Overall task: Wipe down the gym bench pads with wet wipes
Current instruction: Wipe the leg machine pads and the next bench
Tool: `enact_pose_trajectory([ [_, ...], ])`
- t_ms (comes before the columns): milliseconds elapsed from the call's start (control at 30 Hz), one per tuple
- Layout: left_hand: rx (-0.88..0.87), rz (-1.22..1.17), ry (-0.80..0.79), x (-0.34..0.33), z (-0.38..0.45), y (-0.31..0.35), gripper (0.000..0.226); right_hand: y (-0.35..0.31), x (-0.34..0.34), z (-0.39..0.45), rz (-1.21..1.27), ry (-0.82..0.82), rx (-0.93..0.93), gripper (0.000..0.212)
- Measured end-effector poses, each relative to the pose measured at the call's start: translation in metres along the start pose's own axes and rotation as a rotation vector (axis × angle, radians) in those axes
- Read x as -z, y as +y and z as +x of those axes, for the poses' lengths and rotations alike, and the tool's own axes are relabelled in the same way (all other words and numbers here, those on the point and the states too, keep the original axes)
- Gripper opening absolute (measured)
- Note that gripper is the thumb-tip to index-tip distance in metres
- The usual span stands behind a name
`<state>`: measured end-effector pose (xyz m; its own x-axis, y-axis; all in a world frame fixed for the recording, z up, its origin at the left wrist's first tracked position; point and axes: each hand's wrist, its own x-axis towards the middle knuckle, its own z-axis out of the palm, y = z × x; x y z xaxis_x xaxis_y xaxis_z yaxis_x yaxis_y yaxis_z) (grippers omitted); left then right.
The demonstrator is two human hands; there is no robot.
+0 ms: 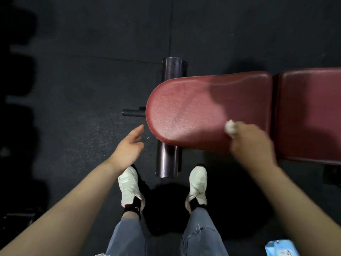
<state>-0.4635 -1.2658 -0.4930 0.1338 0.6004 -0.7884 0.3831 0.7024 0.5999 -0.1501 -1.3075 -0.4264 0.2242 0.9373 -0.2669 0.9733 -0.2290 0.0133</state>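
The right hand (252, 143) pinches a crumpled white wet wipe (230, 128) in its fingertips and presses it onto the rounded dark-red vinyl seat pad (186, 108), close to that pad's near edge and toward the end that meets the second pad. The wad is balled small, probably so pressure lands on 1 patch at a time; the hand is blurred, which suggests a stroke in progress. A paler, duller sheen covers the pad's rounded end while a curved line shows toward its far edge, which may be moisture or only light; I cannot tell which.

The left hand (129, 146) holds nothing, fingers relaxed and loosely spread, hovering off the pad's rounded end above the black speckled rubber floor (83, 89). It looks held out for balance rather than work.

The rectangular dark-red vinyl back pad (310, 111) lies just beside the seat pad, a narrow gap between them; it looks unwiped, so the job seems partly done. 2 black cylindrical foam leg rollers (167, 161) project beyond the seat pad's far and near edges, and a black metal bar (132, 113) sticks out past its rounded end. The person's 2 white trainers (129, 185) stand astride the near roller, putting both pads within reach. A pale-blue soft pack of wipes (280, 247) sits at the lower right, its support hidden, handy for a fresh sheet.
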Motion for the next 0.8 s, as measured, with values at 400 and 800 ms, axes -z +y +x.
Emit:
enact_pose_trajectory([
  [400,-0.001,-0.167,0.098,-0.017,-0.003,0.010,0.041,-0.178,-0.057,0.024,-0.040,-0.296,0.702,0.029],
  [800,0.026,-0.265,0.108,-0.037,-0.006,0.007,0.049,0.003,-0.015,-0.020,0.061,-0.014,-0.005,0.013],
])
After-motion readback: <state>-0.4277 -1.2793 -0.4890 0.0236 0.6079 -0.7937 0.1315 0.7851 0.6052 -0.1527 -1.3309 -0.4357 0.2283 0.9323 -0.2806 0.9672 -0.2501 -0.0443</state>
